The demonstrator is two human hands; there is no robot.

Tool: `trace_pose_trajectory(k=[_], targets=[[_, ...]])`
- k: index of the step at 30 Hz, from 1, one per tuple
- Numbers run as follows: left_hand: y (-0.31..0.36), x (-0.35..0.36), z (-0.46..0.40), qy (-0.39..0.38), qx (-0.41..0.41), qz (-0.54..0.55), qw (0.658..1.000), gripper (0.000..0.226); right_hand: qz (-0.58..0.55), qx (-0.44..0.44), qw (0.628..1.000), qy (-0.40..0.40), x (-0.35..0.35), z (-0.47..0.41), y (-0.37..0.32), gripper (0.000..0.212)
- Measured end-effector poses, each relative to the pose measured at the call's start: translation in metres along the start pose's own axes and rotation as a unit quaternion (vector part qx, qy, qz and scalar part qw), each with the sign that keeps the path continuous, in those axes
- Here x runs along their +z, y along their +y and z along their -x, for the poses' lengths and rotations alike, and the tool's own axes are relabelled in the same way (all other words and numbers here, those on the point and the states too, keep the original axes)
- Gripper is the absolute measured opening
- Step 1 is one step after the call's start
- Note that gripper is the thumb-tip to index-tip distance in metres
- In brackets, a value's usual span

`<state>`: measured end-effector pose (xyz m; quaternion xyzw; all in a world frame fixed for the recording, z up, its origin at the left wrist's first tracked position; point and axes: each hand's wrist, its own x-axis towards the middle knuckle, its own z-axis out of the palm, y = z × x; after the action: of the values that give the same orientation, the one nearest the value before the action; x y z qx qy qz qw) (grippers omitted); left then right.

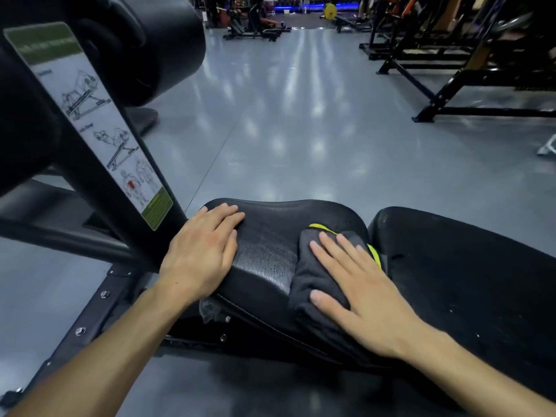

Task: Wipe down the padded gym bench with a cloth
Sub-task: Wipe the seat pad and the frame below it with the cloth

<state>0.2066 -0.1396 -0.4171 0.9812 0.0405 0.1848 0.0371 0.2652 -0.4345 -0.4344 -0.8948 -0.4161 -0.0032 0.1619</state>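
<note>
The black padded vinyl seat pad (270, 254) of the gym bench is lying low in the middle of the view, its long axis running from the near left edge away toward the far right, with its rounded far edge facing the open grey gym floor (285, 130). Its surface is looking pebbled and slightly glossy, with a shallow dip along the far rim. A folded dark grey cloth with a yellow-green trim (316, 281) is lying on the right part of this pad, its length running from the near side to the far side, and its trimmed end is pointing away from the person. The right hand (358, 293) is pressing flat on the cloth, fingers straight and slightly spread, gripping nothing. The left hand (204, 251) is resting flat on the pad's left edge, fingers together and straight. Just right of the cloth, a narrow gap is separating the seat pad from the longer black back pad (466, 272), which is showing pale specks, possibly dust. A slanted black steel post bearing a white exercise diagram sticker (99, 130) is crowding the left side, while the floor beyond the far edge is lying open.
</note>
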Motion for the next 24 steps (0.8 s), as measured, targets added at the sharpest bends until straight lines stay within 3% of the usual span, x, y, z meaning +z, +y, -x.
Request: trace_pose_trajectory(k=[6, 8, 11, 14, 20, 22, 24], targets=[[0.003, -0.002, 0.002, -0.006, -0.008, -0.007, 1.0, 0.054, -0.016, 0.147, 0.989, -0.011, -0.006, -0.092, 0.036, 0.094], [0.003, -0.002, 0.002, -0.009, -0.006, -0.004, 1.0, 0.055, 0.005, 0.129, 0.992, 0.006, -0.001, -0.063, 0.017, 0.094], [0.002, -0.002, 0.003, -0.005, -0.011, -0.004, 1.0, 0.055, 0.016, 0.034, 0.998, 0.045, 0.01, 0.022, -0.028, 0.083], [0.003, -0.002, 0.003, -0.001, -0.013, -0.006, 1.0, 0.052, 0.008, -0.011, 1.0, 0.022, 0.011, 0.043, -0.023, 0.08], [0.004, 0.0, 0.001, 0.001, -0.013, 0.004, 1.0, 0.05, -0.019, 0.139, 0.99, 0.004, -0.008, -0.066, 0.032, 0.096], [0.003, 0.0, 0.002, 0.001, -0.014, 0.003, 1.0, 0.049, -0.016, 0.148, 0.989, 0.01, 0.0, -0.057, 0.024, 0.094], [0.003, 0.0, 0.003, 0.006, -0.017, 0.002, 1.0, 0.048, -0.001, 0.103, 0.994, 0.039, 0.007, -0.014, 0.001, 0.086]])
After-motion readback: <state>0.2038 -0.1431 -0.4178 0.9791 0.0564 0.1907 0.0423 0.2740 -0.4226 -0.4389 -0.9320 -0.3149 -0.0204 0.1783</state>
